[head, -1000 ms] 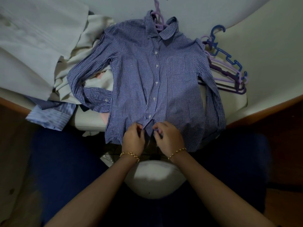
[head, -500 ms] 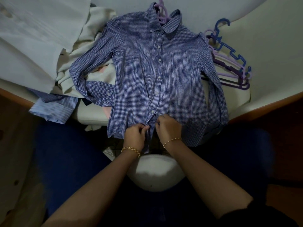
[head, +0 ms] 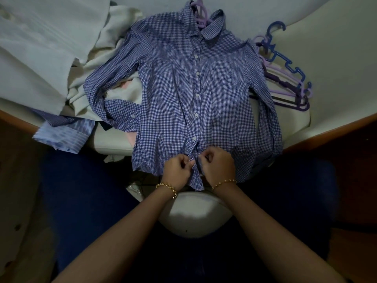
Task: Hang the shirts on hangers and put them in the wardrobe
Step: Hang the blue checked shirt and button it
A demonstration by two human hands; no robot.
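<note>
A blue checked shirt (head: 179,92) lies face up on the bed, buttoned down most of its front, with a lilac hanger (head: 201,15) showing at its collar. At the hem, my left hand (head: 177,172) pinches the left side of the placket. My right hand (head: 219,167) pinches the right side, close against the left hand. Both hands have curled fingers on the fabric near the lowest button. A stack of purple and blue hangers (head: 285,82) lies to the right of the shirt.
A heap of pale garments (head: 51,58) covers the bed's left side, with a striped blue shirt (head: 65,133) hanging over the edge. A wooden bed rail (head: 330,129) runs along the right. A white rounded object (head: 195,213) sits below my wrists over a dark blue floor.
Both hands stay at the shirt's hem, working the placket, and have drawn slightly closer together. The view has shifted a little, so the shirt sits higher in frame.
</note>
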